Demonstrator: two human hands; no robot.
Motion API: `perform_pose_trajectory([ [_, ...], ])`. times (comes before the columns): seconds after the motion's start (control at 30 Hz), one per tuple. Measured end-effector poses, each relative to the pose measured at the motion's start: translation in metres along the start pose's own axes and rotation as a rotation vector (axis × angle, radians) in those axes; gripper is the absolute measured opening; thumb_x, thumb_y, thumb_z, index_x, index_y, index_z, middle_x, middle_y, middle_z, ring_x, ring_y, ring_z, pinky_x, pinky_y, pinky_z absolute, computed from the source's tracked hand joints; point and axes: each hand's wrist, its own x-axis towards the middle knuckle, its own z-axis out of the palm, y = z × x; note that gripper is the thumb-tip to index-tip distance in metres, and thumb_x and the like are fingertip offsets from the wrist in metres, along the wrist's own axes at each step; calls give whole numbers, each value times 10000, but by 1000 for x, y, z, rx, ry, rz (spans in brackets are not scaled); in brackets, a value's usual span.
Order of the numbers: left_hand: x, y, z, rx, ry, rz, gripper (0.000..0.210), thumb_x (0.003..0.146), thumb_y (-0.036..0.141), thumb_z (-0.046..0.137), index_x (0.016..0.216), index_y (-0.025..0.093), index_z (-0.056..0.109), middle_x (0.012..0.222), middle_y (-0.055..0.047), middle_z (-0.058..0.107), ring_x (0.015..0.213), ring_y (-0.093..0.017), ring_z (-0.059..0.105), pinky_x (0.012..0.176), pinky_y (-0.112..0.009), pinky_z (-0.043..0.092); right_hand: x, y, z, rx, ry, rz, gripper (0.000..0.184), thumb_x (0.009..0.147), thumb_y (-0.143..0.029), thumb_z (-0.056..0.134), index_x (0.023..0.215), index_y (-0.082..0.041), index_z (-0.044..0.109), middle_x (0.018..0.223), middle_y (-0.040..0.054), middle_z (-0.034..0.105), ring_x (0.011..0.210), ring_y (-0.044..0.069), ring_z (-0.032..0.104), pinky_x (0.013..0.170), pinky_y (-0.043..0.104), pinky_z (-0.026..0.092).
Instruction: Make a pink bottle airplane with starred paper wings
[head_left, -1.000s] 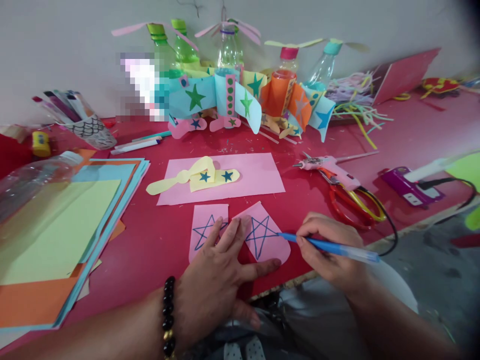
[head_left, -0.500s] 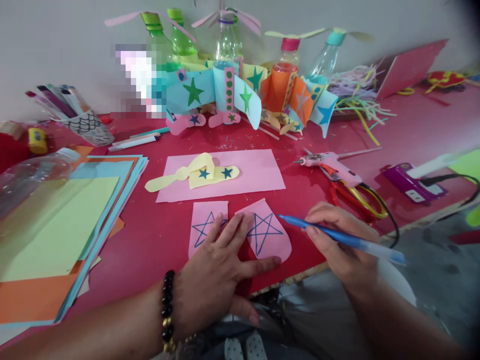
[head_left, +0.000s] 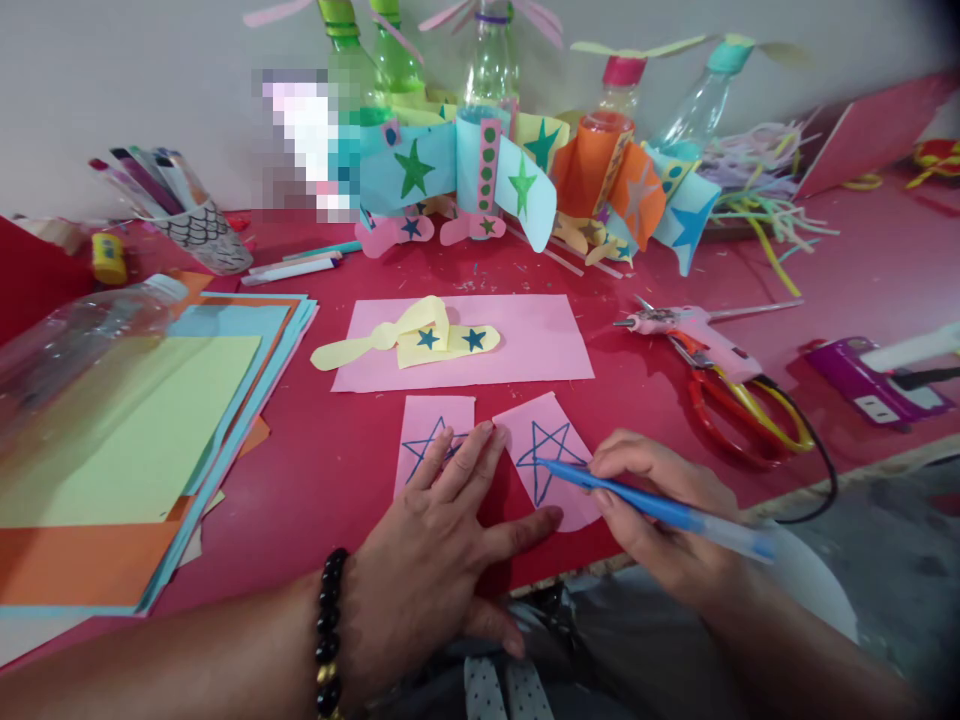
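Note:
My left hand (head_left: 450, 510) lies with its fingers spread over two cut pink paper pieces. The left piece (head_left: 420, 415) bears a blue star outline, partly under my fingers. On the right piece (head_left: 574, 505), which has a rounded end, another blue star is drawn, and my index finger touches its near edge. Pinched in my right hand (head_left: 660, 510) is a blue felt-tip pen (head_left: 652, 505), its tip at the left side of that star. Behind them, yellow paper cutouts (head_left: 450, 345) with dark blue stars rest on a pink sheet (head_left: 544, 335).
Decorated plastic bottles (head_left: 487, 80) with paper wings stand along the wall. A glue gun (head_left: 697, 335) and scissors (head_left: 739, 430) lie at right, near a purple power strip (head_left: 870, 385). Stacked coloured paper (head_left: 112, 430), a clear bottle (head_left: 82, 330) and a pen cup (head_left: 202, 235) are at left.
My right hand has brought the pen tip left, from beside the right pink piece onto its star. My left hand stays on the paper. The camera view has shifted slightly.

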Motion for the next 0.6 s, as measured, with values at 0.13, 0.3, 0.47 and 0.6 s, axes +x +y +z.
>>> perform_pose_trajectory([
  [0.13,-1,1,3,-8,3,-12,945,677,915,346,1509,472,295,1584,-255,227,1484,-437,164,1095,-664,280,3,-1,7,-63,-29,-8,78,861,-136,593,907,-200,592,803,12,632,672,123,608,605,239,494],
  [0.3,1,3,4,-19,-8,-19,931,692,912,369,1503,457,325,1575,-252,263,1493,-425,139,1107,-664,251,6,-1,9,-114,-20,-28,96,866,-126,588,920,-206,583,823,16,651,722,127,636,659,237,510],
  [0.47,3,5,2,-30,-26,-22,917,701,903,401,1496,449,351,1575,-245,273,1489,-434,147,1103,-669,254,8,-2,9,-131,-26,-30,100,871,-122,580,925,-206,587,821,24,655,731,135,648,656,243,514],
  [0.6,1,5,2,-34,-21,-30,919,711,884,437,1508,441,327,1585,-238,255,1497,-421,125,1120,-658,234,7,0,10,-153,-41,-34,108,861,-122,596,935,-201,595,851,41,669,776,156,664,677,262,524],
])
